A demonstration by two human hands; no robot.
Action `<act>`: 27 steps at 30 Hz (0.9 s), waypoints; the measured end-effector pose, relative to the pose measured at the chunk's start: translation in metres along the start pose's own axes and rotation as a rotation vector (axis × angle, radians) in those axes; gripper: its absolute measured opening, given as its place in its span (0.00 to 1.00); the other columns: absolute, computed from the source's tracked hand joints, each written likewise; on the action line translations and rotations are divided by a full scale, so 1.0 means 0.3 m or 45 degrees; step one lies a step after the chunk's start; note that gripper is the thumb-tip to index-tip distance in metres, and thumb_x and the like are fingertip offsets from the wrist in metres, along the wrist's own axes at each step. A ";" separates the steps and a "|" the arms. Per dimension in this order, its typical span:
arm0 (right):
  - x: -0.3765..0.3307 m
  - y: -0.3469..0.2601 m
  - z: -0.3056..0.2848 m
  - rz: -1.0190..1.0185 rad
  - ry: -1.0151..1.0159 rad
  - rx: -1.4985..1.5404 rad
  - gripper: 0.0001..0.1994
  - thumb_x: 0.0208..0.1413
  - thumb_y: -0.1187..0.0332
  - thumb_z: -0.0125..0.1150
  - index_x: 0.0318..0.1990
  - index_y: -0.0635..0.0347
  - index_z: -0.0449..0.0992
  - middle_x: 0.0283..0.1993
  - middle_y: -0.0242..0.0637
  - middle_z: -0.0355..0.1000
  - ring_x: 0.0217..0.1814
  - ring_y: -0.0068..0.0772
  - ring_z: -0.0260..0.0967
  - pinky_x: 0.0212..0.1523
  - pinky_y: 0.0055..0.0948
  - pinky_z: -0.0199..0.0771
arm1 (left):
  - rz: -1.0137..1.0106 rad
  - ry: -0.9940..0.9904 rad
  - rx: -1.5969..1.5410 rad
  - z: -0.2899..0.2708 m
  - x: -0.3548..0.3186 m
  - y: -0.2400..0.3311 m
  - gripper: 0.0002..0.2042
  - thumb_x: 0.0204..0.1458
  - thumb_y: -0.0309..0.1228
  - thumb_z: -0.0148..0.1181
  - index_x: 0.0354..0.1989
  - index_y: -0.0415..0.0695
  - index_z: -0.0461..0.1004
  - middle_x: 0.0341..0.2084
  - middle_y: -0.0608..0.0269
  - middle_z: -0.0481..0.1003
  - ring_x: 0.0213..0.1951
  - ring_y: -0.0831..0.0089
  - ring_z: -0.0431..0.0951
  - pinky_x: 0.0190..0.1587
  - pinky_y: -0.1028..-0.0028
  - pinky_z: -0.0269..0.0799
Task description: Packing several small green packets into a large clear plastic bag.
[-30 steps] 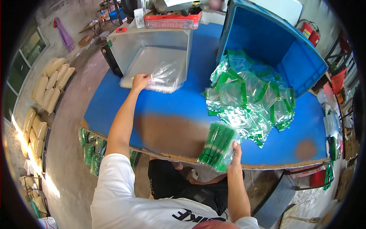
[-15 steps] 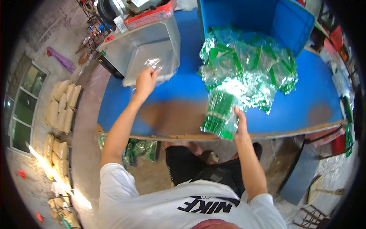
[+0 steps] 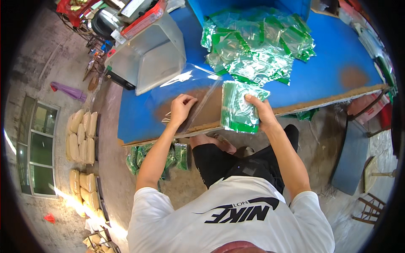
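Note:
My left hand (image 3: 182,109) pinches the edge of a large clear plastic bag (image 3: 204,85), which spreads over the near part of the blue table (image 3: 331,52). In my right hand (image 3: 262,110) is a stack of green-and-clear packets (image 3: 237,105), gripped from its right side with the thumb on top. The stack hangs by the table's front edge, just right of the bag. Beyond it lies a heap of loose green-and-clear packets (image 3: 258,52), shiny in the light.
A blue crate (image 3: 244,3) stands at the back behind the heap. Far left, a grey open box (image 3: 172,36) holds clear sheets (image 3: 158,65). Below the table edge, more green packets (image 3: 180,157) lie near the floor. Stacked tan sacks (image 3: 81,143) line the left side.
My left hand has drawn a clear bag out of the grey box toward me. My right hand has lifted the packet stack away from the heap and turned it more upright.

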State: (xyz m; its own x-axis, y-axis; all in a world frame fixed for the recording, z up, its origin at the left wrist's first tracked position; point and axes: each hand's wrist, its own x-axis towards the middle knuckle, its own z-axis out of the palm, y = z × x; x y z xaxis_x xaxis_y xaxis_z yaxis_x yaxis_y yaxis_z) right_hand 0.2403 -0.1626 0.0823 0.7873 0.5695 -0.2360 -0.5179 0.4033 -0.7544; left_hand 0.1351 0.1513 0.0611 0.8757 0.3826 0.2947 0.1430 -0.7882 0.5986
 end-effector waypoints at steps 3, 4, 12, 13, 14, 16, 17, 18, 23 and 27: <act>-0.009 -0.025 -0.002 -0.070 -0.065 -0.232 0.25 0.51 0.62 0.71 0.53 0.66 0.74 0.47 0.40 0.77 0.46 0.31 0.75 0.46 0.32 0.76 | -0.131 -0.004 -0.281 0.022 0.026 0.019 0.08 0.53 0.30 0.69 0.35 0.38 0.83 0.24 0.64 0.79 0.26 0.77 0.75 0.33 0.75 0.71; -0.021 -0.042 0.032 -0.087 -0.076 -0.321 0.20 0.53 0.62 0.69 0.49 0.65 0.76 0.44 0.36 0.77 0.44 0.28 0.76 0.44 0.32 0.77 | -0.233 0.051 -0.347 0.023 0.026 0.043 0.08 0.54 0.31 0.68 0.34 0.37 0.83 0.23 0.67 0.78 0.26 0.80 0.73 0.32 0.76 0.69; 0.101 -0.030 0.077 0.250 -0.190 -0.398 0.18 0.54 0.63 0.67 0.49 0.64 0.78 0.43 0.37 0.78 0.41 0.31 0.77 0.41 0.33 0.79 | -0.104 0.082 -0.687 0.031 -0.054 0.472 0.05 0.58 0.27 0.65 0.33 0.38 0.79 0.22 0.76 0.73 0.26 0.87 0.68 0.31 0.82 0.64; 0.119 -0.021 0.072 0.317 -0.185 -0.324 0.18 0.54 0.63 0.67 0.49 0.64 0.78 0.43 0.38 0.79 0.40 0.31 0.78 0.40 0.33 0.80 | 0.000 0.017 -0.726 0.041 -0.076 0.516 0.05 0.58 0.26 0.64 0.32 0.38 0.79 0.23 0.75 0.73 0.27 0.87 0.69 0.31 0.82 0.65; 0.101 -0.060 0.087 0.391 -0.147 -0.211 0.17 0.54 0.64 0.66 0.48 0.64 0.78 0.42 0.38 0.78 0.39 0.31 0.78 0.38 0.33 0.81 | 0.057 -0.015 -0.723 0.054 -0.099 0.537 0.04 0.58 0.25 0.64 0.32 0.38 0.79 0.25 0.73 0.74 0.28 0.87 0.70 0.32 0.82 0.66; 0.089 -0.059 0.102 0.298 -0.192 -0.240 0.17 0.54 0.63 0.66 0.48 0.63 0.78 0.42 0.38 0.78 0.39 0.31 0.78 0.38 0.33 0.81 | 0.092 -0.058 -0.796 0.094 -0.141 0.590 0.04 0.57 0.24 0.65 0.33 0.38 0.78 0.28 0.71 0.75 0.29 0.86 0.71 0.33 0.81 0.68; 0.082 -0.057 0.102 0.203 -0.219 -0.257 0.17 0.54 0.63 0.66 0.48 0.63 0.78 0.42 0.38 0.78 0.39 0.30 0.77 0.38 0.32 0.80 | 0.068 -0.081 -0.870 0.115 -0.162 0.624 0.03 0.57 0.24 0.65 0.33 0.38 0.78 0.28 0.70 0.75 0.29 0.86 0.71 0.33 0.81 0.68; 0.116 -0.016 0.084 0.158 -0.256 -0.382 0.17 0.55 0.63 0.66 0.49 0.64 0.78 0.42 0.38 0.78 0.38 0.29 0.76 0.37 0.31 0.79 | 0.085 -0.121 -0.883 0.125 -0.186 0.663 0.03 0.56 0.24 0.65 0.33 0.38 0.78 0.28 0.70 0.74 0.29 0.86 0.71 0.33 0.81 0.68; 0.079 -0.019 0.067 -0.336 -0.518 -1.121 0.15 0.62 0.66 0.57 0.55 0.60 0.75 0.53 0.35 0.75 0.54 0.29 0.70 0.59 0.36 0.67 | 0.327 -0.427 -0.650 0.059 -0.245 0.800 0.07 0.54 0.25 0.66 0.40 0.41 0.77 0.32 0.64 0.76 0.33 0.76 0.75 0.38 0.76 0.71; 0.039 -0.019 0.088 -0.482 -0.484 -1.416 0.24 0.59 0.63 0.60 0.61 0.60 0.66 0.58 0.39 0.71 0.57 0.33 0.69 0.58 0.37 0.68 | 1.297 0.062 0.186 0.055 0.101 0.878 0.20 0.50 0.29 0.63 0.54 0.44 0.74 0.40 0.50 0.78 0.45 0.52 0.79 0.52 0.56 0.72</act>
State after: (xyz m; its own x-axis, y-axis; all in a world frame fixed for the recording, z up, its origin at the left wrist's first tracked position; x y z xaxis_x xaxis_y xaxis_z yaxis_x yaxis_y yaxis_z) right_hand 0.2436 -0.1393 0.1001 0.5820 0.7966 0.1632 0.4335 -0.1342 -0.8911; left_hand 0.2069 -0.0525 0.2154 0.5934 -0.4835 0.6435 -0.5992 -0.7992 -0.0478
